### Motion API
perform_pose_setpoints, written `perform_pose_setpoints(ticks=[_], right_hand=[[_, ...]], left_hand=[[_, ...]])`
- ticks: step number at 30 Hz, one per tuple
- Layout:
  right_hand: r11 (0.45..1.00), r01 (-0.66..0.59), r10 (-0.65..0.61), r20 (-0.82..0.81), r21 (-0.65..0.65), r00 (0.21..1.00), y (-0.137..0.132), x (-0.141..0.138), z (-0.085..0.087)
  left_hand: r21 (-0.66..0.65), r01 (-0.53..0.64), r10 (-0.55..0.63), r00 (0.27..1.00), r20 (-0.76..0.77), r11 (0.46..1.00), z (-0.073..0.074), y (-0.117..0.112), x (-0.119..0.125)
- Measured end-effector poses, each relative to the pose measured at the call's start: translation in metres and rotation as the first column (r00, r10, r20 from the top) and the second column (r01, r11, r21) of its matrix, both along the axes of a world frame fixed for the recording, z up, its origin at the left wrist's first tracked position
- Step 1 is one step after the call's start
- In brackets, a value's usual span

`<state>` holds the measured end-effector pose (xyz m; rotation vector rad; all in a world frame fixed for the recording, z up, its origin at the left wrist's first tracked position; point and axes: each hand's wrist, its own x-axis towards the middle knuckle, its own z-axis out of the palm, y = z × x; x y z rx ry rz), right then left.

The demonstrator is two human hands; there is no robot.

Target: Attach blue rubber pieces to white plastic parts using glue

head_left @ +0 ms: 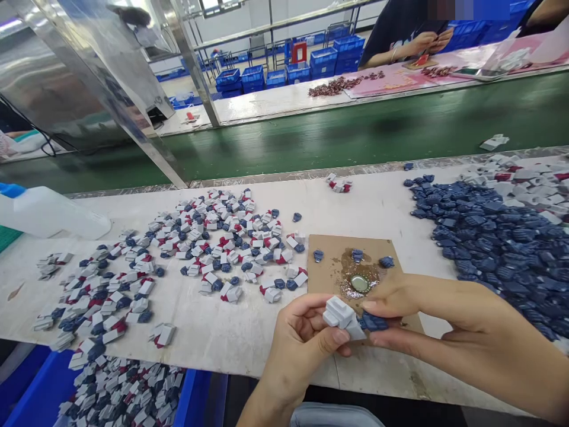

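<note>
My left hand (300, 341) pinches a small grey-white plastic part (341, 315) between thumb and fingers. My right hand (438, 323) pinches a small dark blue part (374, 322) and presses it against the grey one. Both hands hover over the near edge of a brown cardboard sheet (326, 270). On that sheet lie three loose blue parts (357, 255) and a glue-stained patch with a small round metal cap (359, 283).
Many assembled grey, blue and red pieces (213, 243) are spread over the white table. A heap of blue parts (493, 231) and white parts (528, 184) lies at the right. A blue bin (26, 391) holds finished pieces. A white bottle (48, 210) lies left. Another person's hands (427, 44) work across the green belt (355, 130).
</note>
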<state>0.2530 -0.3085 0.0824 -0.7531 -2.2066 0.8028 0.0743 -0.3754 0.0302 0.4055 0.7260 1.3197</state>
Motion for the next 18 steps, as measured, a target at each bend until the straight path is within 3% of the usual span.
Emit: perform_pose_setpoints(ticks=[6, 10, 12, 14, 15, 16, 17, 18], right_hand=[[0.997, -0.029, 0.029, -0.008, -0.07, 1.0, -0.002, 0.0, -0.003], [0.996, -0.031, 0.026, -0.063, -0.086, 0.998, -0.002, -0.003, -0.015], [0.998, -0.031, 0.026, -0.078, -0.06, 0.997, -0.001, -0.004, -0.023], [1.0, -0.02, 0.019, -0.071, -0.014, 0.997, -0.001, -0.002, -0.029], [1.0, 0.005, -0.005, -0.059, 0.001, 0.998, 0.0, 0.0, -0.031], [0.999, 0.049, -0.049, -0.045, 0.008, 0.998, 0.0, 0.003, -0.033], [0.993, 0.12, -0.12, -0.031, 0.003, 0.992, 0.001, 0.008, -0.034], [0.976, 0.216, -0.216, -0.016, -0.012, 0.976, 0.002, 0.013, -0.035]], left_hand=[[0.054, -0.025, 0.025, 1.0, -0.009, 0.998, 0.004, -0.002, 0.007], [-0.029, -0.085, 0.082, 0.994, -0.069, 0.996, 0.003, -0.003, 0.015], [-0.076, -0.084, 0.073, 0.988, -0.138, 0.994, 0.0, -0.004, 0.014], [-0.058, -0.074, 0.052, 0.951, -0.305, 0.996, -0.006, -0.006, 0.004], [-0.015, -0.089, 0.073, 0.888, -0.454, 0.996, -0.009, -0.007, -0.003], [0.063, -0.107, 0.123, 0.763, -0.634, 0.992, -0.012, -0.007, -0.012], [0.172, -0.114, 0.206, 0.56, -0.802, 0.979, -0.015, -0.007, -0.021], [0.284, -0.083, 0.296, 0.295, -0.908, 0.955, -0.018, -0.006, -0.029]])
